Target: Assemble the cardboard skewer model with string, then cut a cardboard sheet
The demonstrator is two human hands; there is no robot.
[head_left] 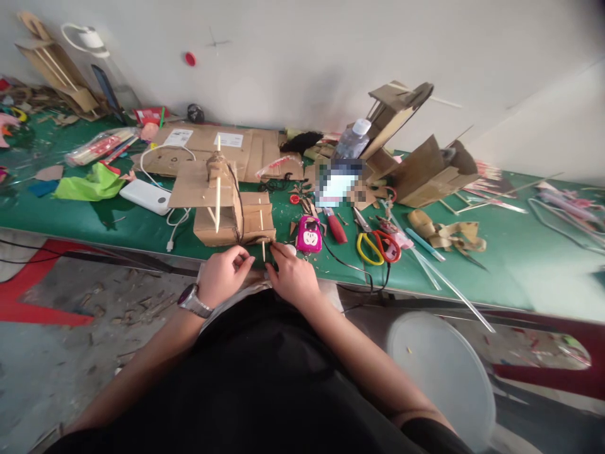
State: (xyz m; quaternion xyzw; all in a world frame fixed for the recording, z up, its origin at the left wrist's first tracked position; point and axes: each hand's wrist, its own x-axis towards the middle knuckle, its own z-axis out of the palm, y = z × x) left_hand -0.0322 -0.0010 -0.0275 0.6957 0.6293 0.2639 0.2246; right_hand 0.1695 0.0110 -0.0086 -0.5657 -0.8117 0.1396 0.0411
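Observation:
A brown cardboard model (215,227) with wooden sticks through it stands near the table's front edge. One stick (263,249) pokes out of its low right section, and a dark cord runs along its side. My left hand (221,275), with a watch on the wrist, is just in front of the model. Its fingers are curled in with the thumb against them; what they hold, if anything, is hidden. My right hand (293,272) rests at the model's front right corner, fingers stretched out and the thumb apart. A pink socket block (309,234) lies just beyond it.
On the green table (515,252) lie scissors (378,246), a red-handled tool (336,228), a white power bank (145,197) and clear sticks (449,287). Other cardboard models (428,170) and a plastic bottle (353,139) stand behind. A round stool (442,378) is below right.

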